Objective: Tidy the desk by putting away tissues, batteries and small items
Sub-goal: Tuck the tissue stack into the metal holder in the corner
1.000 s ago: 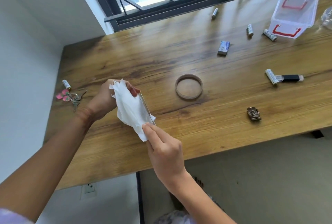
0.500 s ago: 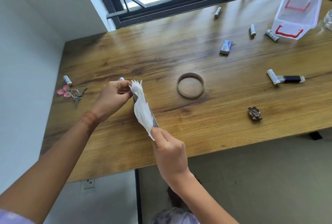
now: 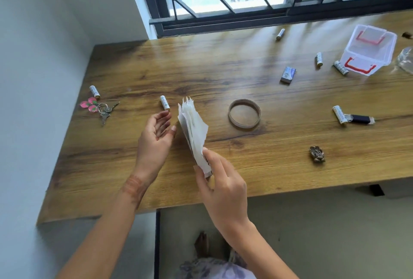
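My right hand [image 3: 220, 183] pinches the near end of a flat pack of white tissues [image 3: 194, 127], held tilted above the wooden desk [image 3: 223, 82]. Just left of the pack, my left hand [image 3: 155, 138] hovers with relaxed fingers, holding nothing. White batteries lie scattered: one [image 3: 165, 102] beyond my left hand, one [image 3: 94, 91] by the keys, one [image 3: 339, 114] at the right beside a black USB stick [image 3: 360, 119], and more near the clear box with red handles [image 3: 368, 51] at the far right.
A pink keyring with keys [image 3: 97, 107] lies at the left edge. A wooden ring [image 3: 244, 114], a small blue-white box [image 3: 288, 74] and a small brown ornament [image 3: 317, 154] sit mid-desk. A barred window runs along the back; a wall closes the left side.
My left hand has let go of the tissue pack and opened beside it. The right hand alone now holds the pack, which has turned edge-on. A battery behind it has come into view.
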